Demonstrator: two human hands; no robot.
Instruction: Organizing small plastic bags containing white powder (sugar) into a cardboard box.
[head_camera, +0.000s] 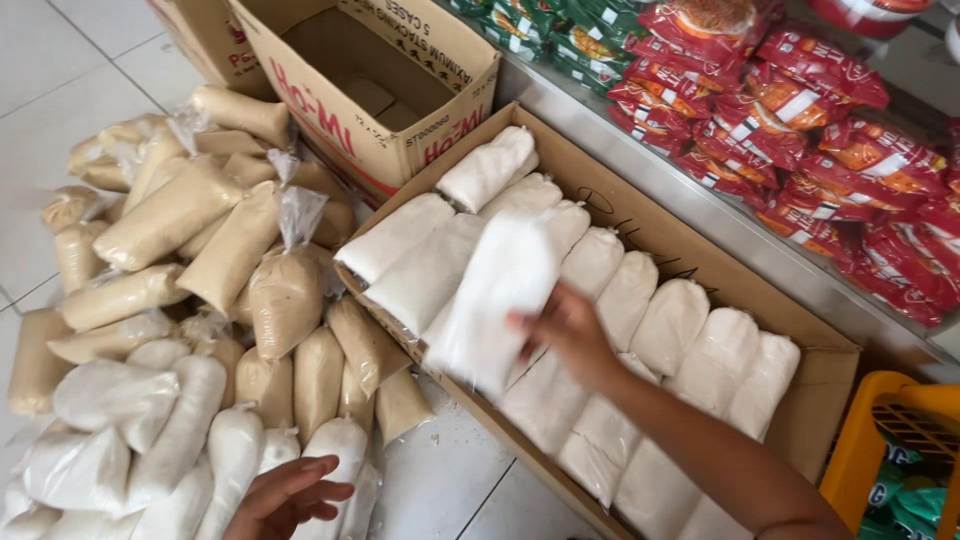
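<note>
Head: white bag (495, 295) over box (640, 215)

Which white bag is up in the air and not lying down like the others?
The white bag that the right hand holds above the long cardboard box. All the other white bags lie packed in the box or piled on the floor.

The flat cardboard box (820, 400) is packed edge to edge with white bags (690, 330); a hand enters only from above. At nine o'clock, heaped tan bags (230, 250) and more white ones (150, 440) cover the floor. Bare tiles (450, 480) open at six o'clock between heap and box. The tall empty carton (400, 90) blocks twelve o'clock, a yellow crate (900, 430) four o'clock.
</note>
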